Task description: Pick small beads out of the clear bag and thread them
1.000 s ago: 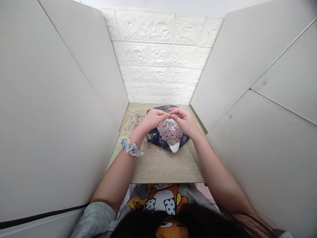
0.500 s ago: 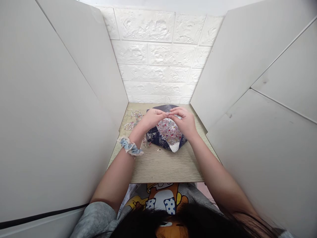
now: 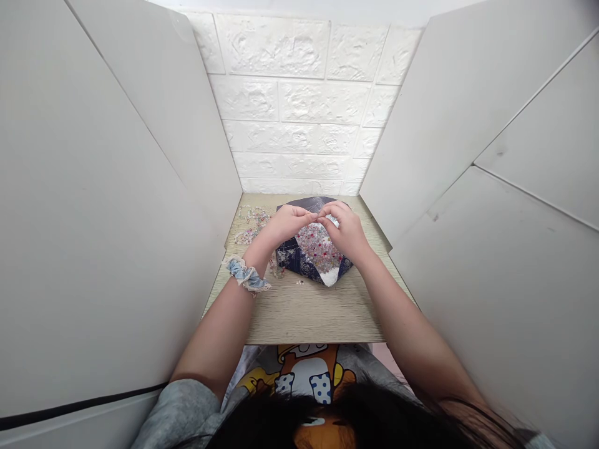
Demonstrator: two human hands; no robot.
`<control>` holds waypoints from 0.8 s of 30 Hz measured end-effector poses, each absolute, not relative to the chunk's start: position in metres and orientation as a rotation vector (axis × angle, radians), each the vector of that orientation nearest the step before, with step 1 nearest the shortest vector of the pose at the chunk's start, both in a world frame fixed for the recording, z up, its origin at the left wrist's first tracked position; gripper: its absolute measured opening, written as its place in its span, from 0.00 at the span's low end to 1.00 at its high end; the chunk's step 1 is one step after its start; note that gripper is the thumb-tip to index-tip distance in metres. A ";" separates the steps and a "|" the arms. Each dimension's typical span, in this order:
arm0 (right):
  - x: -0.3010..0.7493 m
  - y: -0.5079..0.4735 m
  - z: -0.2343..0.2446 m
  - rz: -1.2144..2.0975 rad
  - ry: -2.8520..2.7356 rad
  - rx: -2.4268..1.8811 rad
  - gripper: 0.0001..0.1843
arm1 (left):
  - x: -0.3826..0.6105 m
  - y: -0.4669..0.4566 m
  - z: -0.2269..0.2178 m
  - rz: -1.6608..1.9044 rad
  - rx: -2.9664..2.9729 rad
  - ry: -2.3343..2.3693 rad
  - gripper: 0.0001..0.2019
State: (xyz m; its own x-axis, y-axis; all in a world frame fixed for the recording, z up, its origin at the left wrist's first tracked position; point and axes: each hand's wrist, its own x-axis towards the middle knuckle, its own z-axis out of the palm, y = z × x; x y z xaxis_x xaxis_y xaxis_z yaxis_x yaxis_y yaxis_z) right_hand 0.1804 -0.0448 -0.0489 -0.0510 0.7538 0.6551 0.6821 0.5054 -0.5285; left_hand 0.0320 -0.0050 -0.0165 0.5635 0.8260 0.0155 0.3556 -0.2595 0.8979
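My left hand point(image 3: 286, 224) and my right hand point(image 3: 345, 229) meet fingertip to fingertip above a dark blue patterned paper box point(image 3: 299, 260). The box holds a heap of small pink and clear beads point(image 3: 317, 246). Both hands are closed in a pinch, and what they pinch is too small to make out. A blue and white scrunchie point(image 3: 246, 277) sits on my left wrist.
Loose beads and beaded strands point(image 3: 253, 224) lie on the wooden tabletop point(image 3: 309, 312) left of the box. White panels point(image 3: 116, 206) wall the table on both sides, with a white brick wall point(image 3: 299, 106) behind. A few stray beads point(image 3: 300, 282) lie in front of the box.
My right hand has shifted slightly left toward my left hand and closed tighter. The pinch stays above the box.
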 end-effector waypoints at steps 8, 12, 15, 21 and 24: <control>0.179 -0.045 -0.050 0.073 -1.801 -1.168 0.04 | 0.032 -0.005 -0.017 0.617 1.819 0.953 0.20; 0.179 -0.045 -0.049 0.053 -1.787 -1.153 0.05 | 0.032 -0.005 -0.015 0.597 1.784 0.942 0.19; 0.179 -0.046 -0.049 0.034 -1.779 -1.150 0.06 | 0.032 -0.006 -0.014 0.586 1.763 0.932 0.20; 0.179 -0.046 -0.051 0.014 -1.739 -1.187 0.07 | 0.032 -0.006 -0.014 0.580 1.767 0.939 0.18; 0.179 -0.046 -0.052 -0.004 -1.742 -1.198 0.08 | 0.033 -0.006 -0.014 0.591 1.778 0.957 0.17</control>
